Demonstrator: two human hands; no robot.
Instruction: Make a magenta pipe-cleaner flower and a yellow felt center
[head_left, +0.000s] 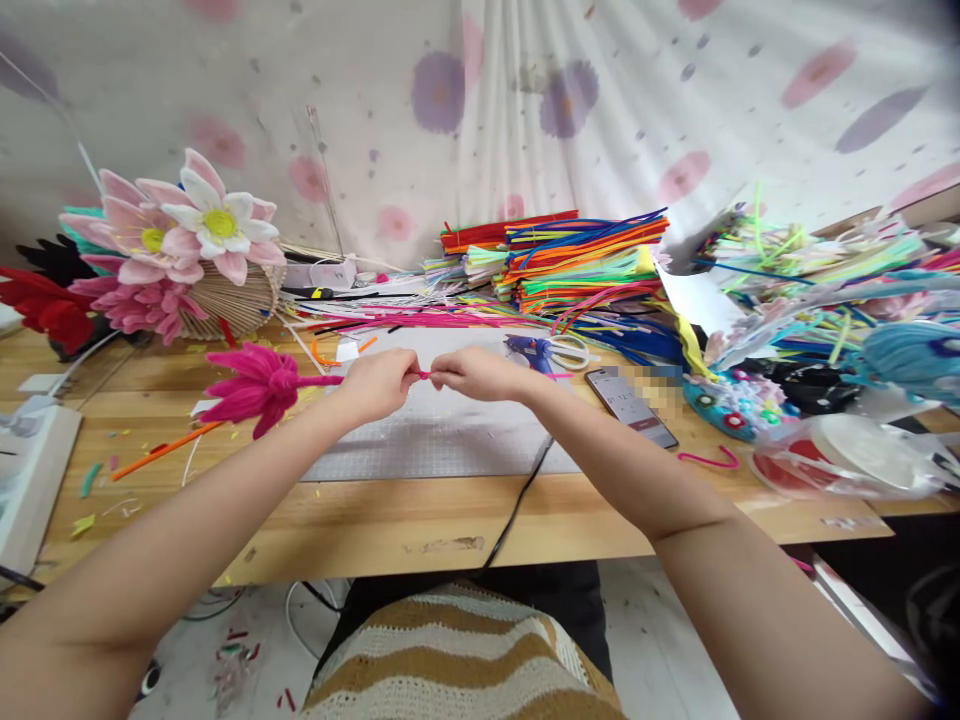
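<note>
A magenta pipe-cleaner flower (259, 388) points left, its stem running sideways into my left hand (381, 385), whose fingers are closed around it. Just to the right, my right hand (480, 375) pinches the same stem, and a short magenta length shows between the two hands. A thin pink end pokes out beyond my right wrist. Both hands are raised over the grey cutting mat (450, 445). Behind my right hand lie a blue glue gun (531, 350) and white-handled scissors (571, 351).
A phone (631, 408) lies right of the mat. Bundles of coloured pipe cleaners (585, 260) are piled along the back. Finished fuzzy flowers (217, 222) stand at left, above a white power strip (37, 480). A black cable (517, 510) crosses the table's front edge.
</note>
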